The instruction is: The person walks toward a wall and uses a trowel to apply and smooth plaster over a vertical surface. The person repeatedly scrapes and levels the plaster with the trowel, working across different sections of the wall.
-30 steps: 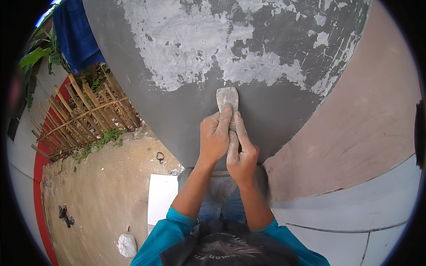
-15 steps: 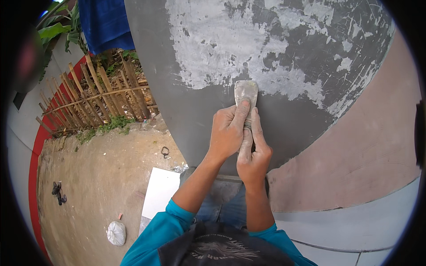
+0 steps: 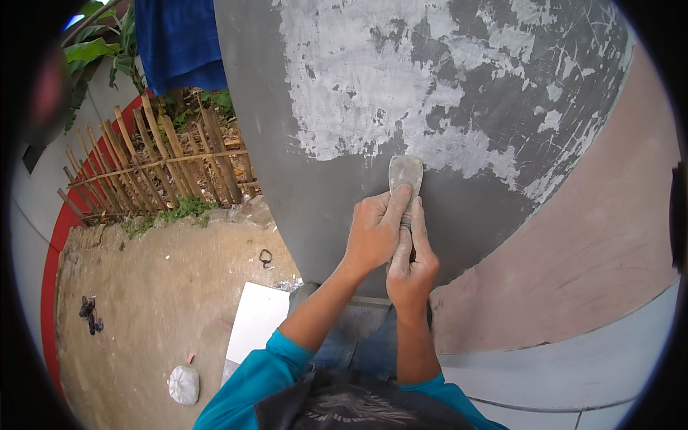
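Observation:
Both my hands grip one scraper [image 3: 406, 172], its short, dusty blade pressed against a grey painted wall [image 3: 344, 208]. My left hand [image 3: 374, 228] is closed on it, with the thumb lying along the blade. Wrapped round the handle just below is my right hand [image 3: 413, 265], its index finger stretched up beside the left thumb. Most of the handle is hidden by my fingers. The blade's tip sits at the lower edge of a large pale patch [image 3: 358, 86] where the grey paint is gone. Smaller flaked spots spread to the right.
A pinkish-brown curved band [image 3: 530, 287] borders the grey area at right. To the left stand a bamboo fence [image 3: 165, 158] and a hanging blue cloth [image 3: 183, 46]. On the ground lie a white board [image 3: 258, 315], a white tied bag [image 3: 184, 385] and a dark tangled item [image 3: 91, 315].
My hands and the scraper appear slightly lower in view, but the wall and ground have shifted down too. The blade stays near the pale patch's lower edge; both hands keep their grip.

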`<state>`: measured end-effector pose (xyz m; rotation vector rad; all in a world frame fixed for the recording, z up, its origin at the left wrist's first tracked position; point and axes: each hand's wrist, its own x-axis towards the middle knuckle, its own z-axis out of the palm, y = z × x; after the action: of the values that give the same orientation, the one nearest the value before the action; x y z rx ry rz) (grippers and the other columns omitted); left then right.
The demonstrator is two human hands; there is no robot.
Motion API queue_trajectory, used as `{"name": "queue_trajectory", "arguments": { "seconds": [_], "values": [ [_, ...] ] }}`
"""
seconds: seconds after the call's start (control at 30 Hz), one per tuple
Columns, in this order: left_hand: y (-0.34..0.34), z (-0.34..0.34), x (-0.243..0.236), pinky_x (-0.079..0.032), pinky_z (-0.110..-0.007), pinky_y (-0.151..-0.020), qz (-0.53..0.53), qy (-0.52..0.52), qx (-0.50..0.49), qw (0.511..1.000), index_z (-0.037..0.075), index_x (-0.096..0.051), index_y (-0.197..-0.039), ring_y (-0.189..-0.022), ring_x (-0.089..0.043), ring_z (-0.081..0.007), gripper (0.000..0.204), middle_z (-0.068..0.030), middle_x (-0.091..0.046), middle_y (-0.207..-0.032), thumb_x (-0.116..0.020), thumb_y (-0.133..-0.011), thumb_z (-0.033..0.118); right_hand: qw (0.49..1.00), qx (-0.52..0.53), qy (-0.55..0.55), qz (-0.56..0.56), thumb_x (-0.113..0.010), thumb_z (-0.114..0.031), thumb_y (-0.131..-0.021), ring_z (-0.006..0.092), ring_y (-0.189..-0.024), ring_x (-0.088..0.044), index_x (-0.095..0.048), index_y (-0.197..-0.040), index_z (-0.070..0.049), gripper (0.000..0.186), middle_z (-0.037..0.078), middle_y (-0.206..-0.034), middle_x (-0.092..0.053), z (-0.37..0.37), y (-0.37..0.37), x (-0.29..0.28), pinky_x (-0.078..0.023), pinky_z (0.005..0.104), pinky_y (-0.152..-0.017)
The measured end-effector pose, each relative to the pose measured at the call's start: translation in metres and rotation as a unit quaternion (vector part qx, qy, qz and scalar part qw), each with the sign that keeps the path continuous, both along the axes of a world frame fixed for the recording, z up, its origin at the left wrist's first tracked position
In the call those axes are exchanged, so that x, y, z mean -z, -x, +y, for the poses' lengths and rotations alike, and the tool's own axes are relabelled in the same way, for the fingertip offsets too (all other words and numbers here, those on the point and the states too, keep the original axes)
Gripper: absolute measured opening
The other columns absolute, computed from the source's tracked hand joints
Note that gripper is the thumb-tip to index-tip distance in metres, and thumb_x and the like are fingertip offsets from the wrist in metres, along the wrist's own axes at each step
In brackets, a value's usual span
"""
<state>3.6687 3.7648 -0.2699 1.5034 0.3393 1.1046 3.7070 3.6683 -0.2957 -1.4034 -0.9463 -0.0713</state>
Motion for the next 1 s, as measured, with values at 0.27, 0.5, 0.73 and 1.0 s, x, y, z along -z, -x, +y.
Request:
{"name": "queue_trajectory", "arguments": {
  "seconds": [0.27, 0.5, 0.73, 1.0],
  "values": [
    [-0.001, -0.005, -0.003, -0.039, -0.035, -0.054, 0.049, 0.046, 0.037, 0.997, -0.001, -0.068, -0.077, -0.059, -0.047, -0.0079, 0.057, -0.0019, -0.057, -0.060, -0.056, -0.113, 0.040, 0.997, 0.049, 0.006, -0.060, -0.055, -0.002, -0.104, 0.0349, -0.104, -0.080, -0.057, -0.150, 0.009, 0.047, 0.030, -0.128, -0.074, -0.005, 0.001, -0.006, -0.064, 0.0385, -0.084],
    [0.005, -0.009, -0.010, -0.038, -0.034, -0.053, 0.095, 0.098, 0.030, 0.990, -0.001, -0.067, -0.075, -0.060, -0.046, -0.0066, 0.056, 0.0007, -0.056, -0.061, -0.055, -0.114, 0.038, 0.987, 0.099, 0.006, -0.123, -0.056, -0.001, -0.104, 0.0350, -0.102, -0.080, -0.059, -0.148, 0.008, 0.045, 0.029, -0.123, -0.076, -0.003, 0.011, -0.013, -0.064, 0.0380, -0.082],
    [-0.003, 0.008, -0.026, -0.040, -0.034, -0.055, 0.017, 0.049, 0.046, 0.998, -0.002, -0.066, -0.075, -0.061, -0.048, -0.0072, 0.058, -0.0011, -0.057, -0.060, -0.055, -0.113, 0.040, 0.992, 0.061, -0.030, -0.108, -0.056, -0.001, -0.103, 0.0349, -0.099, -0.081, -0.059, -0.149, 0.006, 0.046, 0.029, -0.121, -0.076, 0.006, -0.002, -0.032, -0.064, 0.0384, -0.082],
    [0.023, -0.009, 0.000, -0.042, -0.035, -0.056, 0.159, 0.098, -0.017, 0.982, -0.003, -0.066, -0.075, -0.059, -0.048, -0.0092, 0.057, -0.0035, -0.056, -0.058, -0.056, -0.112, 0.039, 0.993, 0.063, 0.080, -0.050, -0.050, -0.003, -0.108, 0.0310, -0.117, -0.075, -0.054, -0.153, 0.007, 0.046, 0.026, -0.138, -0.071, 0.002, 0.029, 0.001, -0.060, 0.0381, -0.095]
  ]
}}
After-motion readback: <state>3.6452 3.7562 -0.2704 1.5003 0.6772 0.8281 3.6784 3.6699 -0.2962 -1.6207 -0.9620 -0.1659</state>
